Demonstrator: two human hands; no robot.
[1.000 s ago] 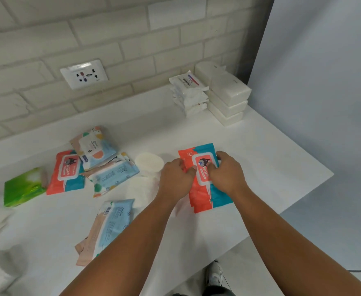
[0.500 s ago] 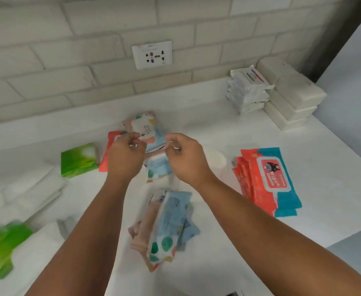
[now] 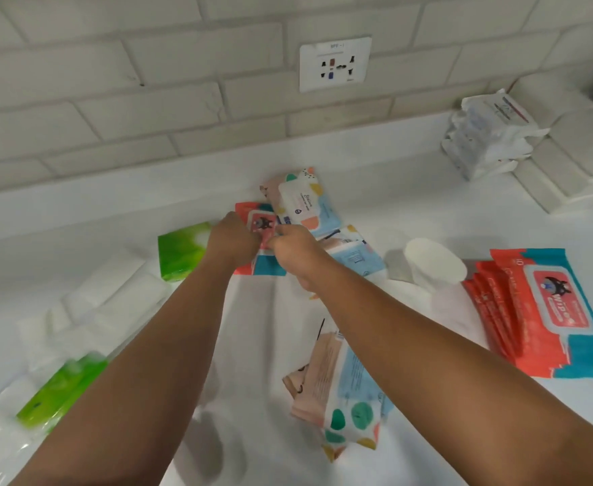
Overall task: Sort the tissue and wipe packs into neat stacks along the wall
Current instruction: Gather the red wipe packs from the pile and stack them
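Clamping on the red wipe pack [image 3: 257,219], the left grip [image 3: 233,238] and right grip [image 3: 297,252] are holding it on the surface [image 3: 428,212], half under a pastel pack [image 3: 304,201], probably for lifting it over to the red stack [image 3: 540,310].

Near the middle of the table [image 3: 288,163], the left hand [image 3: 233,236] and right hand [image 3: 293,247] hold a wipe pack [image 3: 254,213] lying flat. A 2nd pack [image 3: 304,201] lies behind it, overlapping its far right corner; a 3rd pack [image 3: 354,254] lies just right of the hands. Left of them sits a tissue pack [image 3: 179,250], with loose tissue packs [image 3: 105,299] and another tissue pack [image 3: 60,391] nearer and further left. A pile of packs [image 3: 340,391] lies partly under the right forearm [image 3: 411,327]. To the right come round pads [image 3: 432,264], then a stack of wipe packs [image 3: 540,310]. Against the wall [image 3: 147,64] at far right stand a stack of wrapped packs [image 3: 488,135] and, right of it, a stack of tissue blocks [image 3: 575,152]. A socket plate [image 3: 335,63] sits on the wall behind the hands.
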